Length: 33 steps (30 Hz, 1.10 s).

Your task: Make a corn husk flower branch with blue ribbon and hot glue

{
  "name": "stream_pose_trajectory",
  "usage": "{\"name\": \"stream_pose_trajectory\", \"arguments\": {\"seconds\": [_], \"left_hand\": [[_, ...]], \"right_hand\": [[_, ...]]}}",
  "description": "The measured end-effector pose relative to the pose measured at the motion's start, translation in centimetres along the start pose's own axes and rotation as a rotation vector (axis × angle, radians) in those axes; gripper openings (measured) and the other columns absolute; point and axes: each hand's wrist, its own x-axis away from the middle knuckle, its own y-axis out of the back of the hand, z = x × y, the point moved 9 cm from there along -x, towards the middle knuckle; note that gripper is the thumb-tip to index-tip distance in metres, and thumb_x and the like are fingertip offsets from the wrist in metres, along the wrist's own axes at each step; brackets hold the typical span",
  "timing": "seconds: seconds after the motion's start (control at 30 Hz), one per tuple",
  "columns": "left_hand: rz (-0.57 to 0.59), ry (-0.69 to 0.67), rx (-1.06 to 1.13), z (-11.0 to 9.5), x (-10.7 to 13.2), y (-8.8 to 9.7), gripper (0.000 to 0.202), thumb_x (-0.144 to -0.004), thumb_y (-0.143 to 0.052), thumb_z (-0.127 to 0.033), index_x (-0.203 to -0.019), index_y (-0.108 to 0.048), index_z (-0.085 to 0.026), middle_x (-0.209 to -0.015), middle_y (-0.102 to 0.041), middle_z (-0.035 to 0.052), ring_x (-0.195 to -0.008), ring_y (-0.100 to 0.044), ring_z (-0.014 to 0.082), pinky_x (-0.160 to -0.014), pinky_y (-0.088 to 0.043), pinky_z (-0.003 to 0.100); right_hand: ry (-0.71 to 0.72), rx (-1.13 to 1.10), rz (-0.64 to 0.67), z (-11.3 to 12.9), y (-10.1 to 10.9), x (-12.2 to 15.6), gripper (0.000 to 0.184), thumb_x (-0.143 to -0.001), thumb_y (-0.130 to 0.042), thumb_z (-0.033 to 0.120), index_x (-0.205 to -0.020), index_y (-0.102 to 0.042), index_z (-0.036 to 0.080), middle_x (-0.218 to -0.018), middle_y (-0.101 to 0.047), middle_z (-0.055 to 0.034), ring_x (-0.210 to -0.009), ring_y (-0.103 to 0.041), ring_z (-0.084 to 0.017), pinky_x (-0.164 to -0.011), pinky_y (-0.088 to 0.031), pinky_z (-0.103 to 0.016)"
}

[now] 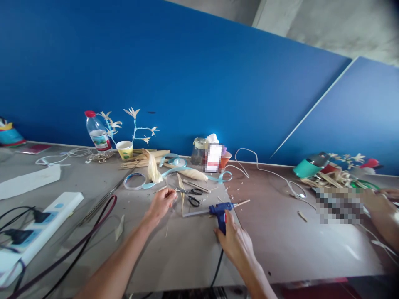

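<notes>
My left hand is closed in a pinch over the table, close to the tips of the black-handled scissors. A small pale tip shows at its fingers, too small to name. My right hand has its thumb and fingers around the handle of a blue glue gun. The gun lies on its side over the table seam, a clear glue stick sticking out of its back and its nozzle pointing right. A dry husk strip and thin sticks lie between the hands.
A white power strip and cords occupy the left. At the back stand a bottle, a yellow paper cup with husk flowers, a glass jar and light blue ribbon. Another person's hand is at the right.
</notes>
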Motion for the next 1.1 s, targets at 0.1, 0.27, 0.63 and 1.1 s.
{"name": "stream_pose_trajectory", "arguments": {"seconds": [0.1,0.27,0.63,1.1], "left_hand": [[-0.007,0.004,0.01,-0.1,0.0,0.1,0.023,-0.07,-0.057,-0.037,-0.069,-0.059,-0.014,-0.058,-0.056,-0.0012,-0.047,-0.043,0.0088,-0.049,-0.031,0.022],[-0.013,0.018,0.014,-0.5,0.2,0.1,0.023,-0.07,-0.058,-0.037,-0.067,-0.06,-0.014,-0.055,-0.054,-0.002,-0.047,-0.042,0.0088,-0.05,-0.031,0.022],[0.03,0.033,0.096,-0.1,0.2,-0.5,0.025,-0.068,-0.059,-0.038,-0.068,-0.058,-0.013,-0.064,-0.058,0.0005,-0.047,-0.041,0.0077,-0.05,-0.031,0.022],[0.146,0.17,0.339,-0.1,1.0,-1.5,0.027,-0.066,-0.067,-0.038,-0.066,-0.058,-0.013,-0.066,-0.054,-0.0003,-0.049,-0.039,0.005,-0.049,-0.03,0.02]], "right_hand": [[0.009,-0.073,-0.186,-0.8,1.0,0.9,0.042,-0.082,-0.044,0.026,-0.123,-0.042,0.015,-0.09,-0.068,-0.0163,-0.074,-0.066,-0.03,-0.064,-0.046,-0.041],[-0.074,-0.53,-0.349,-2.8,3.3,2.4,0.05,-0.085,-0.043,0.036,-0.129,-0.035,0.015,-0.108,-0.06,-0.0173,-0.093,-0.06,-0.029,-0.076,-0.046,-0.043],[-0.116,-1.529,-0.073,-2.0,4.2,-1.0,0.019,-0.074,-0.063,0.035,-0.083,-0.063,0.018,-0.058,-0.045,0.0018,-0.056,-0.042,-0.013,-0.056,-0.035,-0.029],[-0.003,-1.581,0.413,6.8,-1.9,-5.1,0.038,-0.063,-0.071,0.041,-0.091,-0.064,0.015,-0.063,-0.053,-0.0003,-0.052,-0.043,-0.011,-0.051,-0.035,-0.025]]}}
